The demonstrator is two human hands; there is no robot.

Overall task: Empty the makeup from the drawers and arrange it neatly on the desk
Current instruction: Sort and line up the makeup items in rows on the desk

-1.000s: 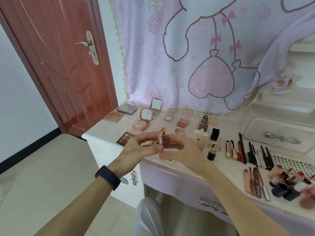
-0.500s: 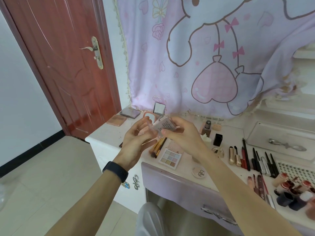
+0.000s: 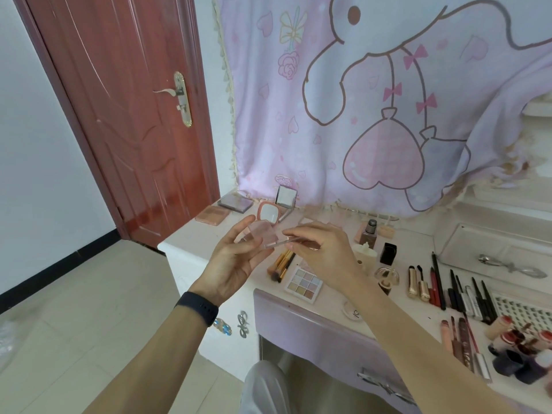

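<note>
Bright even daylight, soft shadows, wide-angle edge warp, slight blur.

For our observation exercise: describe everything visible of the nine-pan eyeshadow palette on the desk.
The nine-pan eyeshadow palette is a small square with a pale, plastic-looking frame holding three rows of three pastel pans: whitish, yellow, pink, lilac. No lid shows. It lies flat, turned cornerwise, near the desk's front edge, right of the makeup brushes and apart from them. Only the desk seems to touch it.
</note>
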